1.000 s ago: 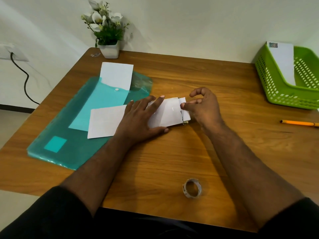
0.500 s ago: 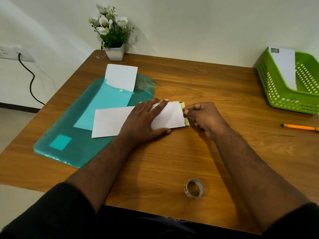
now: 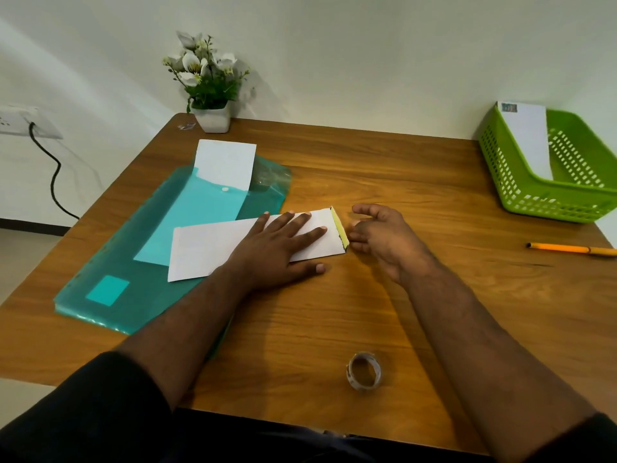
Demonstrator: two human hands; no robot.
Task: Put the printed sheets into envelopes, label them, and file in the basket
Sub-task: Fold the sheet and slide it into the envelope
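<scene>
While the left hand [image 3: 277, 248] still lies flat on the envelope [image 3: 207, 248], right hand [image 3: 380, 233] now off its end, grip apart.

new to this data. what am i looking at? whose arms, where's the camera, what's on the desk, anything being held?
There is no machine: a person works bare-handed, filmed by one wide-angle camera on their head, looking down. The left hand lies flat on a white paper envelope, pinning it to the brown wooden table. The right hand is open beside the envelope's yellow-edged end, with nothing in its grip. Also on the table: a translucent teal plastic folder with a white sheet on it, a small roll of clear tape, an orange pencil, a potted white flower plant, and a green plastic basket holding another white envelope.
</scene>
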